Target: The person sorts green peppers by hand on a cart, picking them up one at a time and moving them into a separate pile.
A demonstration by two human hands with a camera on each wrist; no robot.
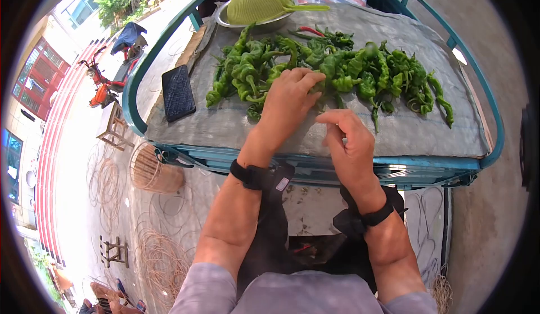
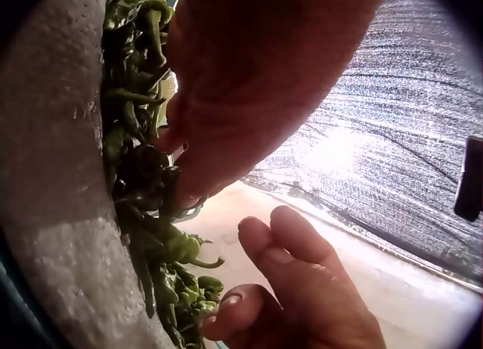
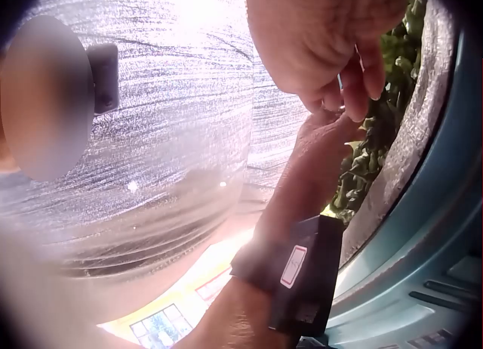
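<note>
A long heap of wrinkled green peppers [image 1: 247,69] lies across the grey sheet [image 1: 225,128] on the cart bed. My left hand [image 1: 288,103] is over the near middle of the heap, its bent fingers reaching in among the peppers. In the left wrist view those fingertips are right at some dark peppers [image 2: 147,175]; I cannot tell whether they grip one. Just to the right, my right hand [image 1: 351,139] hovers at the heap's near side. Its fingers and thumb [image 2: 275,254] are loosely bent and spread apart, with nothing between them. One red pepper [image 1: 310,31] shows at the back.
A phone [image 1: 179,93] lies on the sheet at the left. Behind the peppers, a yellow-green strainer [image 1: 259,5] rests on a metal bowl [image 1: 225,18]. Teal rails [image 1: 478,83] curve round the cart bed. A woven basket [image 1: 154,167] stands on the ground at the left.
</note>
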